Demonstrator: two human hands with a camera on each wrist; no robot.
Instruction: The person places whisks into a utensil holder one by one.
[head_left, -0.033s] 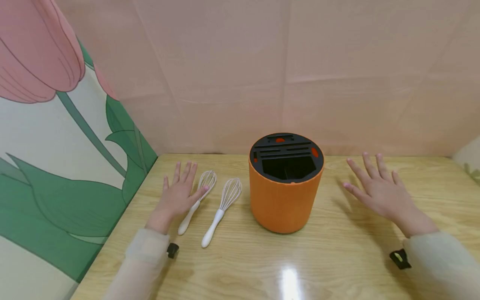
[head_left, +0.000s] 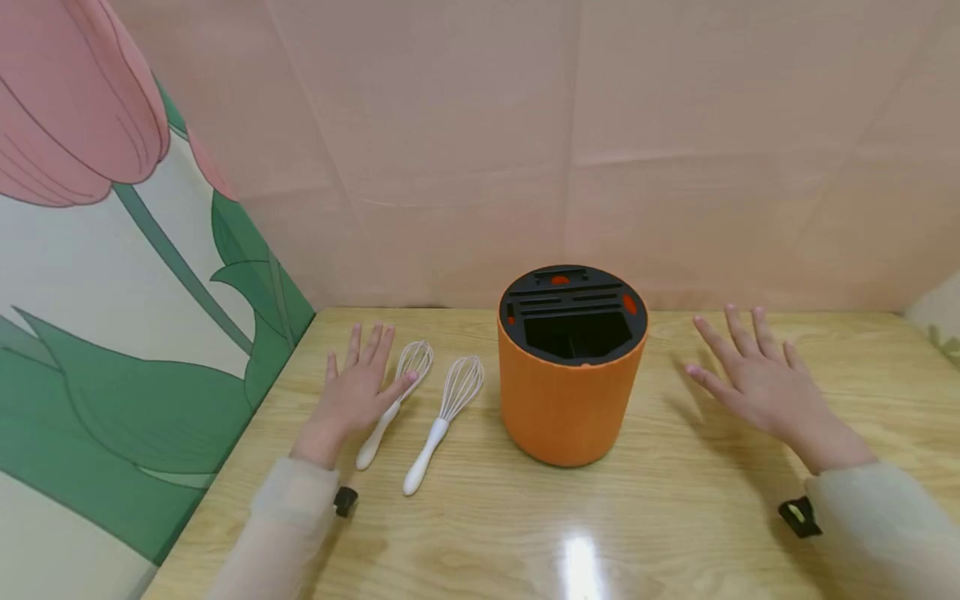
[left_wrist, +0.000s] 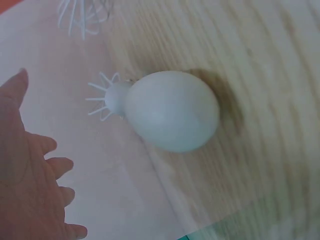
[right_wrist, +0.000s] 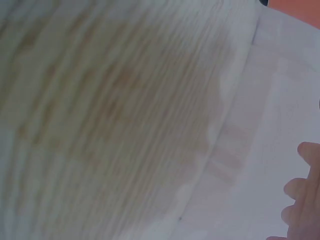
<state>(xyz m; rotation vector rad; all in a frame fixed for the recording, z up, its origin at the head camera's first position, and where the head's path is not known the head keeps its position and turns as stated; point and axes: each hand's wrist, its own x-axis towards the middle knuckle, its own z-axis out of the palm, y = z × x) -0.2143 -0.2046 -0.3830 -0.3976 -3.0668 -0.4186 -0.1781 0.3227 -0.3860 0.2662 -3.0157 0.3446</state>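
My left hand (head_left: 352, 400) hovers over the left side of the table, fingers spread and holding nothing. In the head view its thumb overlaps the wires of a white whisk (head_left: 381, 435). A second white whisk (head_left: 426, 457) lies to the right of the first, both with wire ends pointing away. The left wrist view looks along a whisk handle (left_wrist: 172, 111), apart from the fingers. Right of the whisks stands an orange round utensil holder (head_left: 566, 412) with a black slotted top. Beyond it, my right hand (head_left: 768, 392) is spread out, holding nothing.
A wood-grain table (head_left: 480, 542) carries these things. Pale pink cloth (head_left: 465, 167) rises behind its far edge. On the left is a panel with a printed tulip (head_left: 82, 108) and green leaves. A black band piece (head_left: 800, 517) shows at the right wrist.
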